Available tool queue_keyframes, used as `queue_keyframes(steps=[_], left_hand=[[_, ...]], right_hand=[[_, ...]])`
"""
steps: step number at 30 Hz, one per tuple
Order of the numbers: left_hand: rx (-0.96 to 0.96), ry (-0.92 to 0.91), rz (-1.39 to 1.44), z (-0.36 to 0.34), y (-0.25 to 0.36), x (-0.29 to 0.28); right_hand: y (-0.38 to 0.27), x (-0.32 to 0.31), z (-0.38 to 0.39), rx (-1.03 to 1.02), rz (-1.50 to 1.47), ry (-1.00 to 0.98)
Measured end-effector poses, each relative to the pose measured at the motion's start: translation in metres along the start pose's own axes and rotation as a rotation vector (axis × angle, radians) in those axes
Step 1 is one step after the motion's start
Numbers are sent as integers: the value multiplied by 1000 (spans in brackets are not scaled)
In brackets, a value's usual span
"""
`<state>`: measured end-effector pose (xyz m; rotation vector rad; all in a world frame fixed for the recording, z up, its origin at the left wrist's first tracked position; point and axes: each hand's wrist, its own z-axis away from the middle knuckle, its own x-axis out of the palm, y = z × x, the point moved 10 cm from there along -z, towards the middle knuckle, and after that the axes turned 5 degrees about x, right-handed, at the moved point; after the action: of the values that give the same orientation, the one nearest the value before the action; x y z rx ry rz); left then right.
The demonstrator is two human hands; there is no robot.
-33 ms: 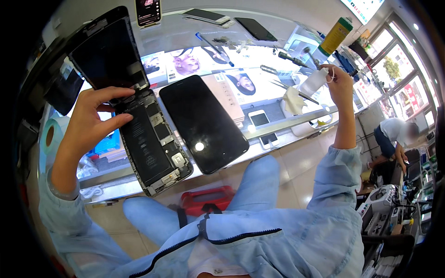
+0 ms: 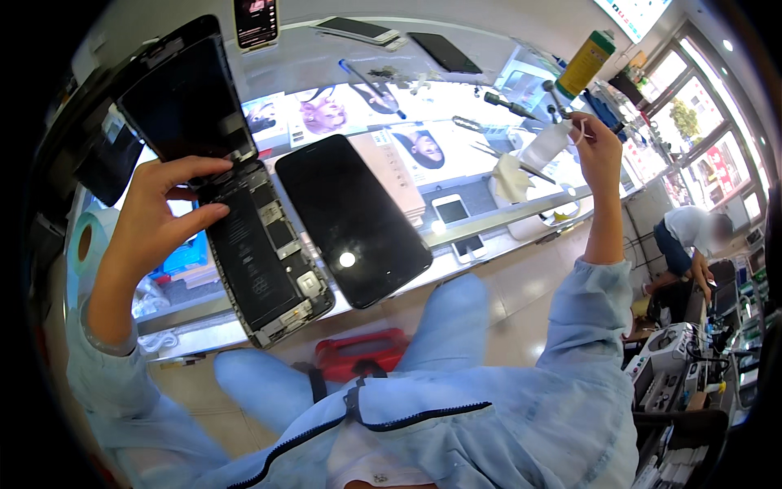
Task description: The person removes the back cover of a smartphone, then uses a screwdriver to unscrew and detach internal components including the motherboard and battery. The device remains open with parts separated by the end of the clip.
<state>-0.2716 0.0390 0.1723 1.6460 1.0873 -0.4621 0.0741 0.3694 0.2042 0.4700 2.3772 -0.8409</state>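
Note:
My left hand grips an opened phone by its upper end. Its thumb lies at the battery edge, its index finger near the raised screen. That screen stands tilted up from the body, whose battery and boards show. Beside it lies a large black phone, glass up. At the right, my right hand is closed, its fingertips pinching a thin tool with a dark rounded end. A white squeeze bottle overlaps the fingertips; whether they hold it too I cannot tell. A white loop shows at the fingers.
A glass counter holds tweezers, crumpled tissue, a blue pen and a yellow can. Several phones lie around; one stands lit at the back. A red case is below. Another person bends at the right.
The scene sits slightly further left in the picture. The dark-ended tool at my right fingertips has tilted a little to the right. My left hand keeps its place on the opened phone.

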Motion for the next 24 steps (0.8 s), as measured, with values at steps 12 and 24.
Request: queue_keyframes(steps=[12,24], left_hand=[[24,1,6,-2,-1,0],[57,-93,23,13,-36,-4]], right_hand=[[-56,-52,59,-394,-186,318],[-270,70,63,-585,-879,-328]])
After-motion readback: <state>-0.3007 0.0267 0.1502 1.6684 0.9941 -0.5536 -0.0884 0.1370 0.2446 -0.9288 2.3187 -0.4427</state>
